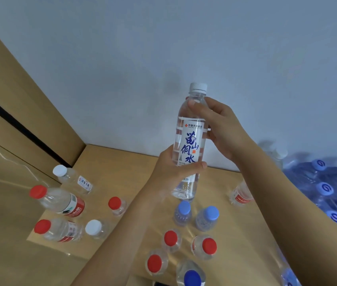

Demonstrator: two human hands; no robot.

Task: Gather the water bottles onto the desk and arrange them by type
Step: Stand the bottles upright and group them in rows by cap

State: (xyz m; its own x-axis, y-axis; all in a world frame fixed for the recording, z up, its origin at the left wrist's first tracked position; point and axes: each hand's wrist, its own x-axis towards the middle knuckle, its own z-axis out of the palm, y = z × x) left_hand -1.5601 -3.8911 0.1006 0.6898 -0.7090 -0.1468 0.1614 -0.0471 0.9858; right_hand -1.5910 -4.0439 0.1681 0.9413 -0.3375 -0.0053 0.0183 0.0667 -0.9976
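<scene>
Both hands grip one white-capped bottle (191, 141) (upright above the desk (109, 159)): left hand (175, 168) low, right hand (219, 129) high.

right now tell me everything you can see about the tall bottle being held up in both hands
The tall bottle is clear plastic, upright, full of clear liquid, with a ribbed white cap still on. Its white label carries large blue Chinese characters, a small red logo and the word DRINK. It is held in the air above the desk. The left hand grips its lower half, thumb across the front. The right hand holds its shoulder, below the cap.
</scene>
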